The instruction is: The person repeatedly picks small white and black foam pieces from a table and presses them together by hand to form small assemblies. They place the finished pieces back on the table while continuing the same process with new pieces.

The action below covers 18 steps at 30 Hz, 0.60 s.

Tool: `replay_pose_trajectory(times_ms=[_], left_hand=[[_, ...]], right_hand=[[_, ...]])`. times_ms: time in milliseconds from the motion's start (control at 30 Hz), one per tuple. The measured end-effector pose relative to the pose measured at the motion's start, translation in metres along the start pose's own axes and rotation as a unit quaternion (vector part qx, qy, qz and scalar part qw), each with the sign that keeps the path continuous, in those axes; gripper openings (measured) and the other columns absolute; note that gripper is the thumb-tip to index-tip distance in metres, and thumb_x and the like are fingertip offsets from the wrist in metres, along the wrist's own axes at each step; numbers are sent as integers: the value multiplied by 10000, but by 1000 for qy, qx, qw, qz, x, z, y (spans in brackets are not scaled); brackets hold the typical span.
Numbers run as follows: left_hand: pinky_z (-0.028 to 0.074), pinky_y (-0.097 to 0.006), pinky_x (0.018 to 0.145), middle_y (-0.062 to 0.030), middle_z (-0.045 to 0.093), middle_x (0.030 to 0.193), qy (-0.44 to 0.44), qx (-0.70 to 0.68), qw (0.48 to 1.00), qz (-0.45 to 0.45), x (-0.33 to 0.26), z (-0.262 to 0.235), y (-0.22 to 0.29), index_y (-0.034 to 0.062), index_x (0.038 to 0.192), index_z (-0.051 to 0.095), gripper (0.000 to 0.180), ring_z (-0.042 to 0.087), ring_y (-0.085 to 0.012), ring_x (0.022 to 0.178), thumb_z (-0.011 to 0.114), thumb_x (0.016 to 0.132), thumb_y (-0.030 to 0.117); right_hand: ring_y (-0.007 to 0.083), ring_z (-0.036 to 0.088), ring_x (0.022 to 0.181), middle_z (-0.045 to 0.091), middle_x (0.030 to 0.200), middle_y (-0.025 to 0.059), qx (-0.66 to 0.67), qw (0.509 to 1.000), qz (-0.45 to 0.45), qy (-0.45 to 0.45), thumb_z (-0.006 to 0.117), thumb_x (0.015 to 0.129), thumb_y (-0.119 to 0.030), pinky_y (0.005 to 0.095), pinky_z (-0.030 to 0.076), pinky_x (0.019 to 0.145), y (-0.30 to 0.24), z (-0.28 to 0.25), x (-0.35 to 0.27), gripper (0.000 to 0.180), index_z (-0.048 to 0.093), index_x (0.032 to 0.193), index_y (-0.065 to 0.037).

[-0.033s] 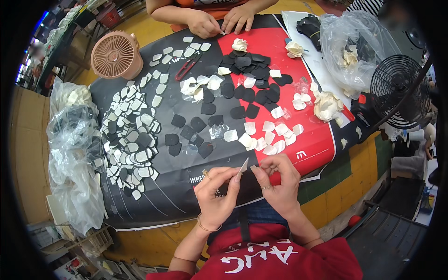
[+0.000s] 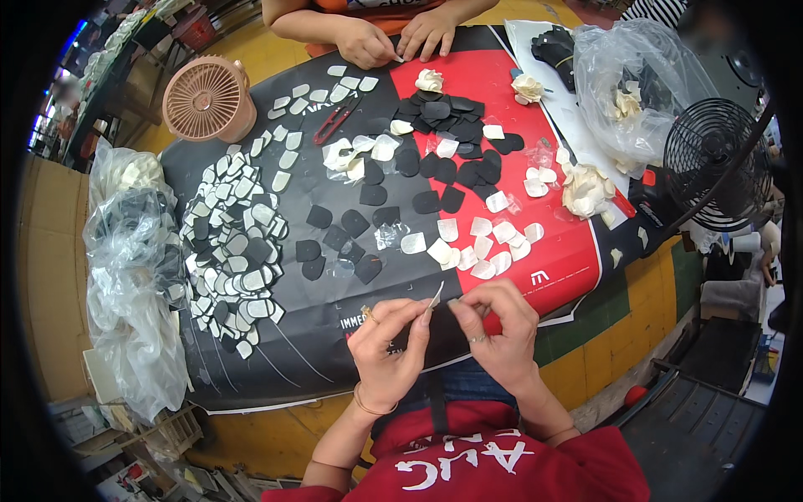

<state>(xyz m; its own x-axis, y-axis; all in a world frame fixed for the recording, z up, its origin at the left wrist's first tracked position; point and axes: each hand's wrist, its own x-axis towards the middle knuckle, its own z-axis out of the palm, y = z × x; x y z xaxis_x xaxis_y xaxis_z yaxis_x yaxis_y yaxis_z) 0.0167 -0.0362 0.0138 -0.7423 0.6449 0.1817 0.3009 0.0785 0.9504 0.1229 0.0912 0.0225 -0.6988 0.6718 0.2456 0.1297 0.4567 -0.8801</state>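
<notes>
A black-and-red mat (image 2: pixel 502 276) covered the table, black and white petal pieces (image 2: pixel 238 243) heaped at nine o'clock within reach. At six, the left hand (image 2: pixel 389 347) and right hand (image 2: pixel 499 330) pinched one thin pale petal (image 2: pixel 437 294) between fingertips, seemingly for close work.

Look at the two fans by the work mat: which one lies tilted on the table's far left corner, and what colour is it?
The small pink round fan, face up beside the mat's far left corner. The other, a larger black wire-caged fan, stands at the right edge.
</notes>
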Motion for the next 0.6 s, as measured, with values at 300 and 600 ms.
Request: replay_pose_trajectory(times_ms=[300,600], left_hand=[[503,-341,648,-89,672,898,-4,145,980,135,4,8,3,25,1069,742,278,630,-241,725,749,801,-51],[496,-342,631,-85,675,896,-26,161,977,134,8,7,2,29,1050,722,235,628,-240,694,739,820,-21]], right_hand=[[244,670,745,666,901,135,-5,997,-1,-77,701,925,-34,332,528,644,-11,-5,1,104,670,995,35],[270,667,752,654,906,139,-50,995,-34,-81,688,922,-17,349,530,643,-5,-3,0,107,654,1008,37]])
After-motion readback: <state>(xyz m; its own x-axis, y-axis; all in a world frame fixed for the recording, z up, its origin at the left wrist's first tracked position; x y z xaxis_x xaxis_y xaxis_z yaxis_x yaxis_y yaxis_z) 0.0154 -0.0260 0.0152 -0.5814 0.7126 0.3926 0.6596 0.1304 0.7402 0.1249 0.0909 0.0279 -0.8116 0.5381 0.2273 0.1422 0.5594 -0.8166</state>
